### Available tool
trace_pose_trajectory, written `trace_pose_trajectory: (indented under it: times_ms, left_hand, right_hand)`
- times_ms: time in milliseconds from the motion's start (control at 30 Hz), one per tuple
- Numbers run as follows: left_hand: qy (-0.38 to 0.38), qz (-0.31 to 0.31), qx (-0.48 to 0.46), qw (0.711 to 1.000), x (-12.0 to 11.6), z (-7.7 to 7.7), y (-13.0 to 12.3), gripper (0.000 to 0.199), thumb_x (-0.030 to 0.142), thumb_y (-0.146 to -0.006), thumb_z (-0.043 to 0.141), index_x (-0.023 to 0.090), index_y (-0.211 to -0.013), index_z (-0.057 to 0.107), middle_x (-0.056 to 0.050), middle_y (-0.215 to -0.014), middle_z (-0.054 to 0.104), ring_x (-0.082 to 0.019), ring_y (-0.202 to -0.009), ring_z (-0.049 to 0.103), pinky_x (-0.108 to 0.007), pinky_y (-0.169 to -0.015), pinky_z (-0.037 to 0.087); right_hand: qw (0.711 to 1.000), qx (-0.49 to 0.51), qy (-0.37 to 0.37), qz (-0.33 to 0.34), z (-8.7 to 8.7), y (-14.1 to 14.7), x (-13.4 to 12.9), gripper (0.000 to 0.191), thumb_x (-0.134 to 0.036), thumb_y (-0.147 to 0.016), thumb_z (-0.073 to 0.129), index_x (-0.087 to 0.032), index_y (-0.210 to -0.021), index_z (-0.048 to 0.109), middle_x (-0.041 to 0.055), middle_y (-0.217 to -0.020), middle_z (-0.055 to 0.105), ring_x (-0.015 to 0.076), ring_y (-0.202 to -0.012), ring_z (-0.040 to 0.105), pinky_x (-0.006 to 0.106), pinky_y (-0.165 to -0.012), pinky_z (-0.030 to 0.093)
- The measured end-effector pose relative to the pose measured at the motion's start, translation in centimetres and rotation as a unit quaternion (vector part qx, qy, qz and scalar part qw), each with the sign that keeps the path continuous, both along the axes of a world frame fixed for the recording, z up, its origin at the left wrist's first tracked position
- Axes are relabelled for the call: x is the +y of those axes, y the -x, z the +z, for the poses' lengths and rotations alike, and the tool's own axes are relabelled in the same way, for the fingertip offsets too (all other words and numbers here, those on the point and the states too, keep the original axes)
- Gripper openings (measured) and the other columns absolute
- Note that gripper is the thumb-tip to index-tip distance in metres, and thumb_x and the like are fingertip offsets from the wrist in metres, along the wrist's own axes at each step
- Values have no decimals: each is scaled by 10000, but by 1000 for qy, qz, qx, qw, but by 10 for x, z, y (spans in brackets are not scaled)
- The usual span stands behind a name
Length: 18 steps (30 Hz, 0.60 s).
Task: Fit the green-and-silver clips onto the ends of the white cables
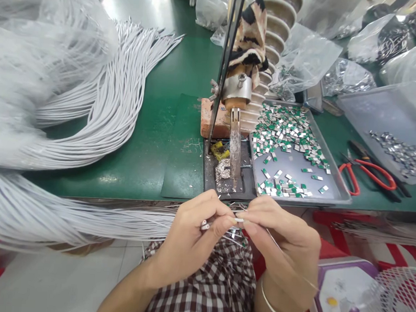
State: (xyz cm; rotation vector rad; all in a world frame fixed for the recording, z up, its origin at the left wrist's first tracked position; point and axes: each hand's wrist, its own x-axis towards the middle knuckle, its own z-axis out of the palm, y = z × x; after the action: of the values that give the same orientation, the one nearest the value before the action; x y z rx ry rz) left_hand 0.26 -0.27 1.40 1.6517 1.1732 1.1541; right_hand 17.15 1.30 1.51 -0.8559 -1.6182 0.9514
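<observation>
My left hand (pixel 197 239) and my right hand (pixel 285 244) meet just below the bench edge, both closed. Thumbs and fingertips pinch a short stretch of white cable (pixel 239 220) between them. Cut white cable ends (pixel 205 225) also poke out of my left fist. Thin wires and a small green piece (pixel 236 233) show under the fingers, partly hidden. Beyond the hands a soldering iron (pixel 235 143) is clamped with its tip down, near a lump of solder (pixel 223 169) on a dark stand (pixel 210 175). A metal tray (pixel 290 157) of small green-and-silver circuit boards (pixel 285 128) lies right of it.
A thick bundle of white cables (pixel 122 96) fills the left of the green bench (pixel 153 123); another bundle (pixel 81 215) runs below its edge. Red-handled pliers (pixel 372 171) and a bin of metal parts (pixel 406 152) lie right. A brick (pixel 208 117) and ribbed hose (pixel 275 31) stand behind the iron.
</observation>
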Motion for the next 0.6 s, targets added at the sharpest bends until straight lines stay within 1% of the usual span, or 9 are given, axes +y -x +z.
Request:
trace_pose_trajectory:
  times_ms: [100,200,300,333,400,433,467,533,600]
  left_hand:
    - [-7,7,-10,1000,3,-2,1,202,226,-947,599,174,-761,656,4,-676,596,-116,-612,495,-246,-566,361]
    - [-22,19,-19,999,5,-6,2,145,198,-917,647,172,-779,682,3,-688,620,-116,-638,525,-238,-592,387]
    - [-31,35,-44,998,7,-10,3,121,167,-913,646,175,-803,697,-1,-714,629,-113,-663,550,-223,-593,402]
    - [-27,46,-55,997,7,-11,3,114,157,-908,648,179,-811,703,-4,-735,628,-111,-673,557,-214,-583,405]
    - [-10,66,-72,995,8,-13,1,99,134,-880,669,187,-815,721,-13,-804,626,-106,-705,573,-193,-567,414]
    - [-3,71,-79,994,8,-14,0,93,125,-860,687,192,-814,732,-20,-838,626,-106,-726,583,-184,-560,420]
    - [2,75,-82,994,8,-15,-1,88,121,-841,704,196,-814,743,-27,-864,628,-111,-755,595,-175,-552,422]
    - [7,79,-85,993,9,-16,-3,88,113,-812,726,197,-804,752,-39,-895,650,-123,-815,621,-158,-529,415]
    - [11,77,-99,992,10,-15,-5,93,105,-811,717,192,-785,739,-35,-895,690,-119,-826,647,-148,-545,431]
  right_hand:
    - [998,10,57,17,0,-1,-1,195,-69,-862,614,-228,-884,725,-20,-708,664,118,-678,577,267,-633,463]
    - [991,-69,113,11,5,-3,0,177,-130,-888,570,-197,-743,645,-31,-660,576,102,-620,521,246,-589,419]
    - [977,-179,100,-57,7,-10,18,198,-197,-906,539,-196,-731,633,-14,-678,607,120,-617,530,267,-604,407]
    - [961,-231,83,-127,5,-14,28,179,-217,-904,548,-196,-759,653,3,-701,633,141,-644,547,284,-618,402]
    - [890,-370,54,-261,0,-21,50,127,-238,-877,595,-185,-798,680,61,-794,675,218,-785,583,335,-683,396]
    - [859,-426,67,-277,-2,-25,61,82,-229,-835,651,-172,-785,682,91,-833,680,257,-837,587,355,-693,392]
    - [844,-450,75,-282,-4,-27,70,66,-185,-798,674,-164,-735,668,103,-825,674,273,-845,588,361,-688,389]
    - [838,-464,77,-277,-7,-29,80,104,-127,-764,688,-162,-679,639,99,-809,667,270,-836,594,359,-681,397]
    - [864,-423,71,-265,-7,-26,77,113,-129,-785,679,-168,-695,624,58,-756,661,216,-746,603,331,-650,423]
